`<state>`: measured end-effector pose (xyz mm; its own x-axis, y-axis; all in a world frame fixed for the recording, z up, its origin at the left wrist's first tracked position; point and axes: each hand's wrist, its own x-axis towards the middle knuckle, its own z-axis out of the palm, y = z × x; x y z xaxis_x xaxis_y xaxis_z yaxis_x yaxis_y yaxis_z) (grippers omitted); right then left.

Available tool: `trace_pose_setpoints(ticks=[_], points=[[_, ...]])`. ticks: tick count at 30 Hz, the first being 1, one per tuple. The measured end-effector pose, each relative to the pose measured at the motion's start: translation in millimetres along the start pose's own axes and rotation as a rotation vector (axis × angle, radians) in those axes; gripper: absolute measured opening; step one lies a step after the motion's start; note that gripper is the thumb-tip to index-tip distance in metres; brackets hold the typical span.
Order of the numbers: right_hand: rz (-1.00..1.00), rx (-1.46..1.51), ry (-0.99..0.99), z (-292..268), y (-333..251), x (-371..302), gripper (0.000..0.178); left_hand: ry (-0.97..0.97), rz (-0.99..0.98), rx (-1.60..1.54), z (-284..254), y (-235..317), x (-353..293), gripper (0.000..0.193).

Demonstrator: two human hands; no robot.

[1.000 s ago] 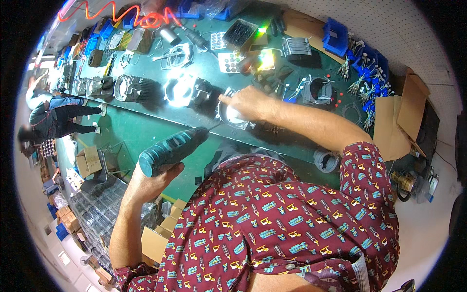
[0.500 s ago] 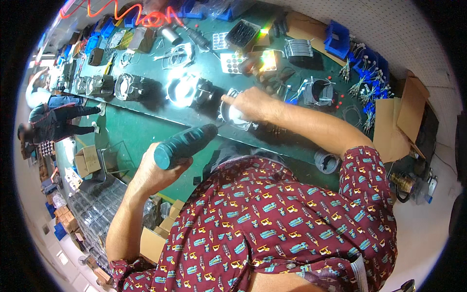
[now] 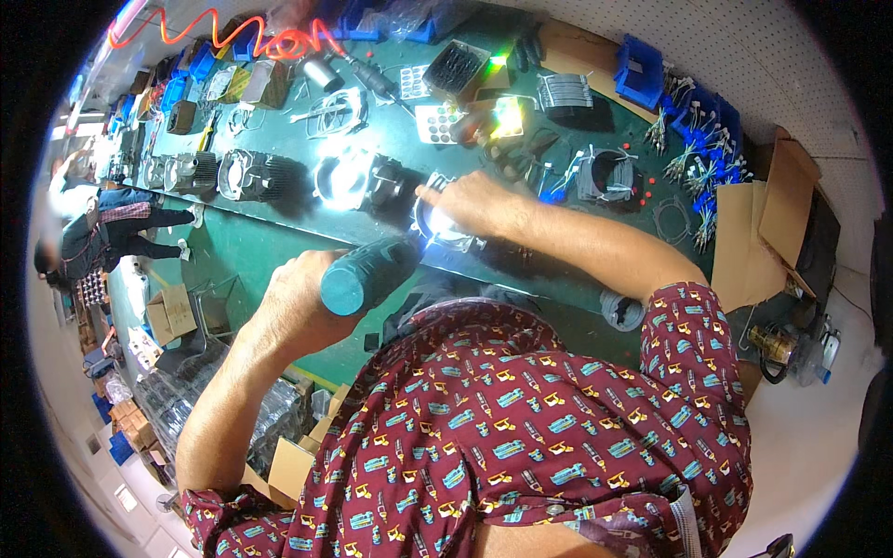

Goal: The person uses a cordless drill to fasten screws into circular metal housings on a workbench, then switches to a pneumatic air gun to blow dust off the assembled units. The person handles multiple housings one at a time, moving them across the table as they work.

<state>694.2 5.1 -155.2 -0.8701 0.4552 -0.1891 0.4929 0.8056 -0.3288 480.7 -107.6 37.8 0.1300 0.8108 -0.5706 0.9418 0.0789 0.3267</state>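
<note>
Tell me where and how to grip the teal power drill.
Probably by the handle, apparently hidden in the left hand, coming from the left: the power drill slants away rightward, its front end toward the metal housing, so that end should stay free.

My left hand point(image 3: 298, 298) grips a teal power drill point(image 3: 370, 274), nose toward a round metal housing point(image 3: 441, 223) near the bench point(image 3: 386, 139) edge. Bit contact: cannot tell. My right hand point(image 3: 479, 206) lies over the housing's upper right side, one finger pointing left. Just left: a brightly lit housing point(image 3: 342, 181). Farther left: a finned housing point(image 3: 251, 175). Behind: a coiled cable point(image 3: 337, 112).
</note>
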Motion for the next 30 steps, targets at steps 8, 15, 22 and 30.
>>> trace_pose_setpoints(ticks=[8,15,22,30], points=[[0.002,0.005,-0.026,-0.7,1.6,0.1,0.058,-0.027,0.042,0.09,-9.7,4.3,7.0,0.021],[0.005,-0.013,-0.031,0.3,2.4,-0.7,0.067,-0.025,0.057,0.076,-2.6,-3.3,11.1,0.024],[-0.037,0.029,0.12,5.4,5.1,-11.1,0.058,-0.035,-0.003,-0.204,-0.3,-12.7,-3.2,0.03],[-0.001,0.074,0.091,10.5,7.7,-12.1,0.034,0.043,0.06,-0.352,18.2,-30.1,-9.7,0.03]])
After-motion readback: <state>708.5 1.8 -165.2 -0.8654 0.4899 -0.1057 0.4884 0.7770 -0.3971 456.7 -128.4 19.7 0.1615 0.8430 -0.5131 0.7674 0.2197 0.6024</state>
